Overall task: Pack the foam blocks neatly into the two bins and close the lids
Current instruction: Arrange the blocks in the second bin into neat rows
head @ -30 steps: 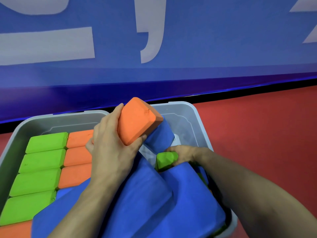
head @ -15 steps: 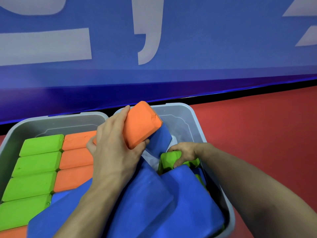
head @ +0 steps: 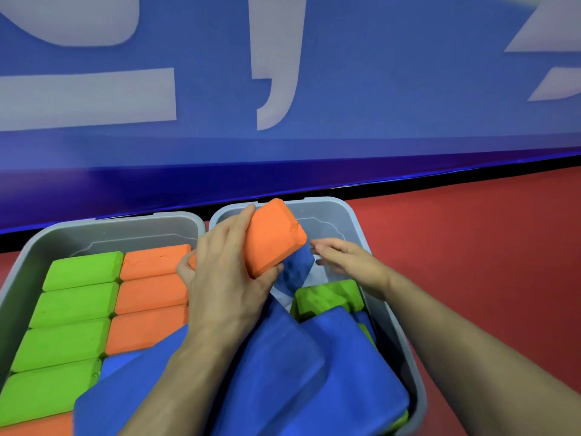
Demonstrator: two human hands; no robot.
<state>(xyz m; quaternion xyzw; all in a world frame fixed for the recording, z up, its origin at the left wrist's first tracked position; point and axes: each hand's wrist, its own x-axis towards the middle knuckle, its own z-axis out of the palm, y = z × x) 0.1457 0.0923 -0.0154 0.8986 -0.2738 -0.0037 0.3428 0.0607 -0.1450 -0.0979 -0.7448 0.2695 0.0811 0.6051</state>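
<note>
Two grey bins stand side by side on the red floor. The left bin (head: 37,247) holds neat rows of green blocks (head: 75,297) and orange blocks (head: 151,294). In the right bin (head: 352,215) big blue blocks (head: 314,372) lie jumbled, one leaning over the left bin, and a green block (head: 327,295) rests against the right wall. My left hand (head: 220,278) grips an orange block (head: 273,236), tilted above the right bin's far end. My right hand (head: 349,258) hovers just right of it, fingers spread, holding nothing.
A blue wall (head: 345,89) with pale lettering rises right behind the bins. Red floor (head: 487,262) stretches to the right of the right bin. No lids are in view.
My right hand has let go of the green block, which now lies by the right wall, and has risen towards the orange block. My left hand has kept its hold.
</note>
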